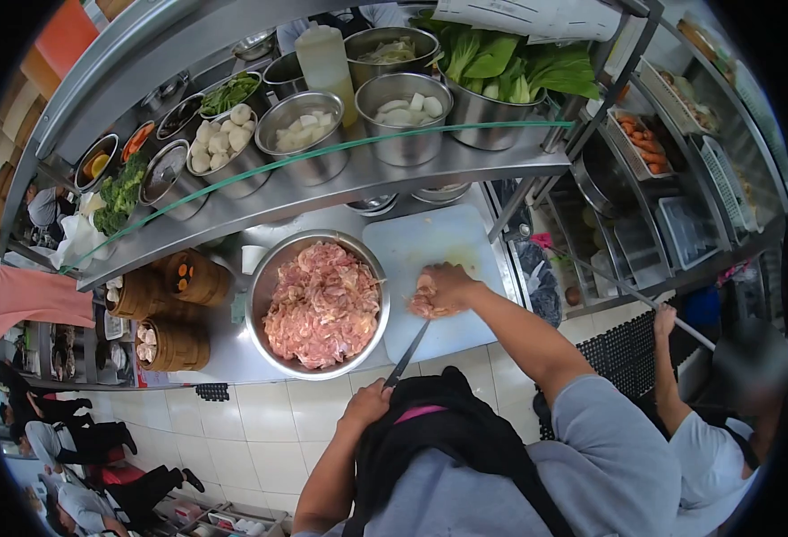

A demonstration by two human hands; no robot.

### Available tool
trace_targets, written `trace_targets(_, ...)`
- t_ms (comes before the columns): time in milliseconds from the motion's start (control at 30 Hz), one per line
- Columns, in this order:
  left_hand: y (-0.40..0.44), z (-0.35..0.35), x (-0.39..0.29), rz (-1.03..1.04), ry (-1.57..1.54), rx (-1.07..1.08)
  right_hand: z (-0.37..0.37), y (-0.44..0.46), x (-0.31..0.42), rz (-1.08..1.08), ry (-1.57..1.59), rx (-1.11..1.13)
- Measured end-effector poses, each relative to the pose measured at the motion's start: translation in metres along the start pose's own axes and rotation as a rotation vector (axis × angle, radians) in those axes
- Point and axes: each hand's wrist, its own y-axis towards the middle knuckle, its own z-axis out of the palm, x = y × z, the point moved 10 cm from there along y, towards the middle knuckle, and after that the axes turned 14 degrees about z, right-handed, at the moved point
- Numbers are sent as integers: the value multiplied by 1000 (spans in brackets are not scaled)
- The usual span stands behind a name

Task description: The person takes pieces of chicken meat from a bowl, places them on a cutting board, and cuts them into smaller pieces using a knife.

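Note:
My left hand point(367, 404) is closed round the handle of a knife point(408, 353), whose blade points up toward the cutting board. On the white cutting board point(394, 242), my right hand point(453, 288) grips a piece of raw meat point(423, 301), with its fingers curled over it. The knife tip is close to this piece; I cannot tell whether they touch. Left of the board stands a large steel bowl point(255, 333) heaped with sliced raw meat point(321, 304). A wet yellowish smear marks the board above my right hand.
Above the counter runs a steel shelf point(340, 195) holding several pots of vegetables and a squeeze bottle point(324, 63). Bamboo steamers point(179, 345) stand left of the bowl. At right, a person point(716, 447) holds a long pole point(631, 294). More people are at lower left.

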Motion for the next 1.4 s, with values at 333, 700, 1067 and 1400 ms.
trace_targets(333, -19, -10, -4, 54, -108, -167, 34, 1, -9, 356, 854, 768)
trace_targets(700, -28, -21, -5, -16, -217, -291, 48, -106, -146, 926, 827, 171)
trace_targets(1067, -11, -7, -21, -79, -201, -356, 25, 1, -46, 394, 41, 212)
trace_targets(1400, -28, 31, -30, -248, -391, -363, 88, 15, -38, 210, 776, 721)
